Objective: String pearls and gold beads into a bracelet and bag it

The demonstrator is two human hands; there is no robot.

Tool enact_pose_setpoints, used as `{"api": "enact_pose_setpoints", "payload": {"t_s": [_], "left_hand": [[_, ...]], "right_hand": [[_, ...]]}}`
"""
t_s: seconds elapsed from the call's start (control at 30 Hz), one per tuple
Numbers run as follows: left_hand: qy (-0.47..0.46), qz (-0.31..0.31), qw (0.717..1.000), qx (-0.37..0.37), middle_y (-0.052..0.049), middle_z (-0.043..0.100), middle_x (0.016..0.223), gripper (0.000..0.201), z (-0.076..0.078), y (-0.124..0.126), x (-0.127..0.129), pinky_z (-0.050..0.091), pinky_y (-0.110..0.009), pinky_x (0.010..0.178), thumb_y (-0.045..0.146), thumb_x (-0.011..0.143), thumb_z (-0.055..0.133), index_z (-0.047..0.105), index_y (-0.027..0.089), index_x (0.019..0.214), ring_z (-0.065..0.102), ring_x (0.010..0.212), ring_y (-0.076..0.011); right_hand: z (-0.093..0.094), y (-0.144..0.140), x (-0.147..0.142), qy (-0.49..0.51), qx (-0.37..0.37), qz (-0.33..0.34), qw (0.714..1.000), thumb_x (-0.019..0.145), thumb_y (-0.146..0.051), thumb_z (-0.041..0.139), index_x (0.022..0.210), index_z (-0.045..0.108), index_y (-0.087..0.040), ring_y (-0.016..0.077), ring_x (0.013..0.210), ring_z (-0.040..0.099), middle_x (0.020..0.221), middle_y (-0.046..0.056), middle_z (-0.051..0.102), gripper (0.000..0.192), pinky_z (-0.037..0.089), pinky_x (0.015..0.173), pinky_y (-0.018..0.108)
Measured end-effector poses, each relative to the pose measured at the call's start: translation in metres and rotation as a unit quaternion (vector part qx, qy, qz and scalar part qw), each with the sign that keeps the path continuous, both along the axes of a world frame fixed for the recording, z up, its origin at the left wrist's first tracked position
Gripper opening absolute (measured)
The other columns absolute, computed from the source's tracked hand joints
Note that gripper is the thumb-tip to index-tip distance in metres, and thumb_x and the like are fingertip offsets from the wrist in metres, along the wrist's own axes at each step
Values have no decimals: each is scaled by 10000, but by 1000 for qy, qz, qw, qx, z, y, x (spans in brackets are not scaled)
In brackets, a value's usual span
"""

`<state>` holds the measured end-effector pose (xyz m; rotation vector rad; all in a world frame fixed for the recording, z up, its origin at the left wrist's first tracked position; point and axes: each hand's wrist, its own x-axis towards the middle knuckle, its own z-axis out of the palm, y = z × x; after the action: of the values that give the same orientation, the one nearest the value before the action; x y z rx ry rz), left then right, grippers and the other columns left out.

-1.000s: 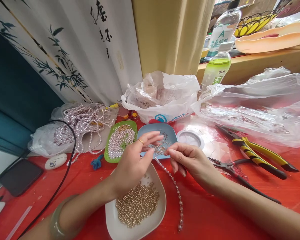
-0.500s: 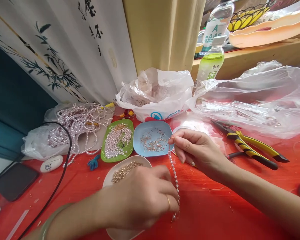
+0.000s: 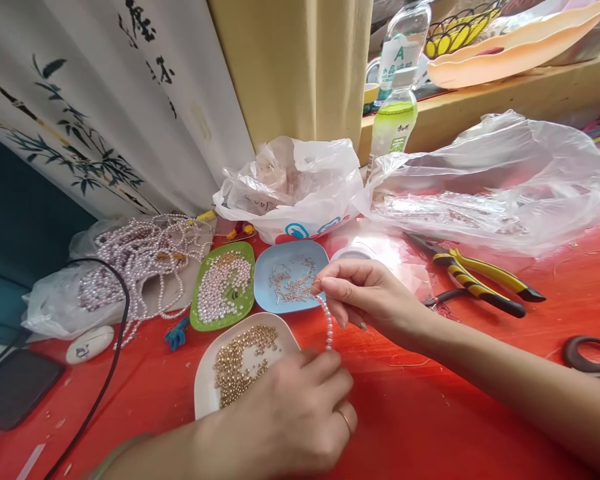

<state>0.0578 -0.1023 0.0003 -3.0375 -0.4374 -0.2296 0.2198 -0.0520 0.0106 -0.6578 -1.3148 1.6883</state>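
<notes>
A short strand of pearl beads (image 3: 329,327) runs between my hands. Its upper end is pinched between the thumb and fingertips of my right hand (image 3: 363,290), at the blue dish's right edge. My left hand (image 3: 303,407) is closed around the lower part of the strand, which disappears behind its fingers. Under and beside the left hand lies a white dish (image 3: 203,373) with gold beads (image 3: 235,360). The blue dish (image 3: 266,267) holds thin metal pins (image 3: 295,283). A green dish (image 3: 199,320) carries pearl beads (image 3: 220,283) and some gold ones.
Yellow-and-black pliers (image 3: 480,280) lie right of my right hand, with scissors (image 3: 593,357) farther right. Plastic bags (image 3: 290,207) and a bottle (image 3: 394,123) stand behind. Left are heaped pearl strings (image 3: 135,267), a black cable (image 3: 123,327) and a dark flat device (image 3: 20,390).
The view has shifted right, so things appear farther left. My left hand has moved along the strand, uncovering more gold beads; the strand's dangling lower end is now hidden. My right hand keeps its pinch.
</notes>
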Motion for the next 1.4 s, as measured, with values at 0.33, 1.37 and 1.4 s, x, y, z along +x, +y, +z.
{"api": "enact_pose_setpoints", "payload": {"t_s": [0.33, 1.37, 1.4], "left_hand": [[-241, 198, 873, -375, 13, 608, 716, 218, 35, 24, -14, 440, -212, 646, -4, 681, 469, 570, 170, 768, 550, 669, -97], [-440, 321, 650, -530, -19, 683, 737, 33, 35, 48, -24, 452, -168, 536, 188, 706, 647, 653, 159, 721, 590, 632, -96], [-441, 319, 655, -524, -18, 685, 740, 28, 34, 48, -24, 467, -178, 585, 181, 717, 638, 653, 160, 725, 604, 672, -104]], "right_hand": [[-7, 6, 7, 28, -19, 10, 999, 792, -320, 576, 736, 613, -158, 24, 342, 315, 441, -67, 513, 175, 179, 318, 161], [-12, -13, -14, -44, -63, 10, 997, 776, -392, 571, 716, 660, -155, 36, 412, 417, 704, 13, 639, 260, 317, 439, 197], [-11, -14, -15, -45, -71, 5, 996, 769, -398, 576, 715, 661, -154, 35, 404, 420, 717, 19, 649, 263, 314, 433, 198]]}}
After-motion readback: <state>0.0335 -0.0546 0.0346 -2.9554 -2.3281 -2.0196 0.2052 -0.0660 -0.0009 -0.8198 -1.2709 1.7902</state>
